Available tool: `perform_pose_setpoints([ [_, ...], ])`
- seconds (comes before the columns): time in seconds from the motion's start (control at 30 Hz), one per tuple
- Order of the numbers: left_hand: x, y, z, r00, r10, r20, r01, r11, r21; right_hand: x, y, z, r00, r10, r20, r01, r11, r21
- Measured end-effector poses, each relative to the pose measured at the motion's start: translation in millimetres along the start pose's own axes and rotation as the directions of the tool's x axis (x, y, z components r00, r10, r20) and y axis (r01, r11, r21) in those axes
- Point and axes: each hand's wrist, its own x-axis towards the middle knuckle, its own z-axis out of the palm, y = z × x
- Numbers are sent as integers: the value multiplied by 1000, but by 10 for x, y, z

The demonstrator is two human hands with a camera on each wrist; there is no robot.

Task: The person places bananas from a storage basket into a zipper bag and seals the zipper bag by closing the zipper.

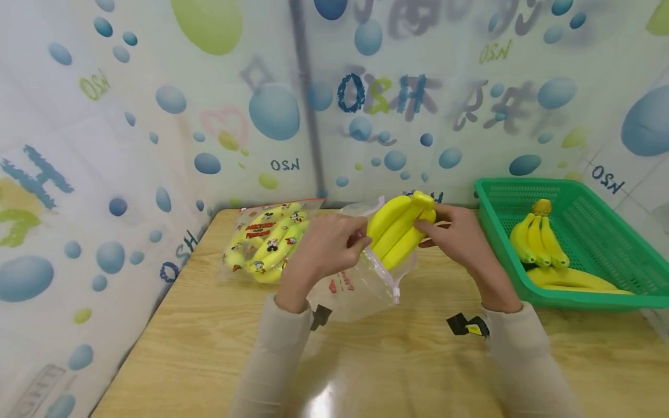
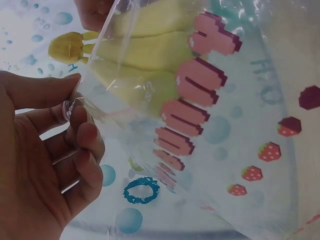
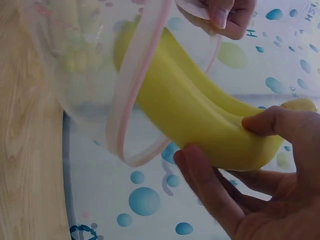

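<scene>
A clear zip bag [image 1: 345,296] with a pink zip edge and red print hangs over the table. My left hand [image 1: 331,244] pinches the rim of its mouth between thumb and fingers, as the left wrist view shows too. In my right hand [image 1: 455,232] is a bunch of yellow bananas [image 1: 399,232], gripped near the stem end by thumb and fingers. The lower ends of the bananas [image 3: 185,105] are inside the bag's mouth, while the stem stays outside. Through the plastic, the left wrist view shows the bananas [image 2: 145,55] behind red letters and strawberry prints.
At the back left lies a filled printed bag [image 1: 266,241] with yellow fruit inside. A green basket [image 1: 575,299] stands on the right, holding a banana bunch [image 1: 538,238] and more bananas [image 1: 575,280]. All rest on a wooden table [image 1: 198,348] against a patterned curtain [image 1: 235,145].
</scene>
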Motion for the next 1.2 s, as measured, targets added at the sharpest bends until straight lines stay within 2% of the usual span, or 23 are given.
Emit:
perform_pose_setpoints([
  [0.13,3,-7,-4,1000,-3,-4,3,1000,-3,-14,-51,47,1000,7,15,-6,1000,-25],
  [0.33,5,-17,-1,1000,3,-10,-4,1000,-15,-33,-105,102,999,18,-43,-17,1000,22],
  [0.53,0,-25,-22,999,9,-31,-10,1000,-18,11,-94,179,997,-37,-68,31,995,-95],
  [0.9,-17,-31,-47,999,-10,-51,7,999,-52,44,-78,347,998,-55,-2,55,995,-86],
  [1.07,-11,-30,-40,999,-8,-50,5,998,-56,46,-31,385,995,-98,-20,94,981,-167],
  [1.2,-7,-24,-34,999,-6,-45,3,998,-58,34,-3,414,996,-91,-16,86,972,-217],
])
